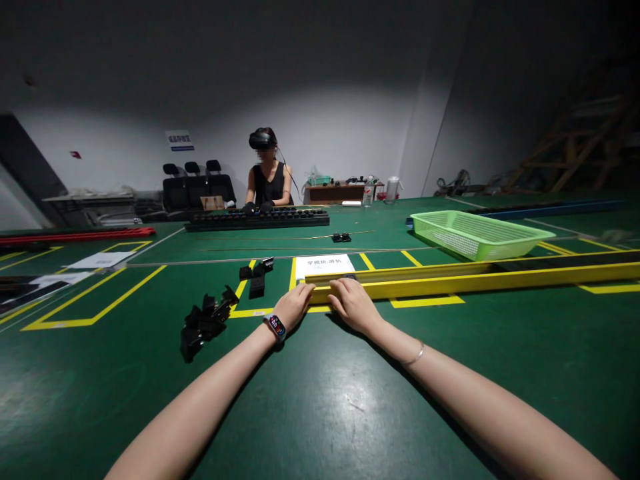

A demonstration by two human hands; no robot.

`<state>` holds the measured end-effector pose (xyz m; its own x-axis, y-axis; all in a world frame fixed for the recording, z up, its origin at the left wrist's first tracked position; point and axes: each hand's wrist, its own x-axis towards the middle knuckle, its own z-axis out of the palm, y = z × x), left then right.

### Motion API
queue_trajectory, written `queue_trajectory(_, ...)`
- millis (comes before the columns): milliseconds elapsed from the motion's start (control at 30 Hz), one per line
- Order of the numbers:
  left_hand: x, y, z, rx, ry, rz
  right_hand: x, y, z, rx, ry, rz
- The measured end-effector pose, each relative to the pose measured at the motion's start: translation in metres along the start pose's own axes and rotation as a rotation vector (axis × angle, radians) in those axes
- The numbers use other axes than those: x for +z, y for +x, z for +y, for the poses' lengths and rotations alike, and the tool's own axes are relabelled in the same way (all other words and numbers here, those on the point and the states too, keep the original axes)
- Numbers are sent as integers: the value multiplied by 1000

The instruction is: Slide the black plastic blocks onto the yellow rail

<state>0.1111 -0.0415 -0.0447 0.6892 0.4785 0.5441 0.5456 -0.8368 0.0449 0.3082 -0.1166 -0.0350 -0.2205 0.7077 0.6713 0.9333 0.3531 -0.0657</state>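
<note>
A long yellow rail [450, 281] with a channel along it runs from the middle of the table to the right edge of view. My left hand [294, 305] is closed at the rail's left end, its fingertips against that end. Close beside it, my right hand [353, 301] is closed over the near wall of the rail, fingers curled across the top. A small dark piece [346, 276] shows in the channel just behind my right fingers, partly hidden. Left of my left hand lie a pile of black plastic modules [206, 321] and a few more black modules [257, 280].
Behind the rail is a white paper sign [323, 265]. A green basket [480, 233] stands at the back right. Two black pieces [341, 237] and thin rods lie farther back. Across the table a person [270, 177] in a headset works at a black rail [260, 219].
</note>
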Motion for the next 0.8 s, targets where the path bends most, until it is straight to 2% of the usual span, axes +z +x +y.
queue_trajectory(400,-3,0,0,9,-8,11,-2,0,-4,61,-122,-2)
queue_trajectory(800,-1,-1,-1,2,-5,9,-2,0,-5,116,-145,19)
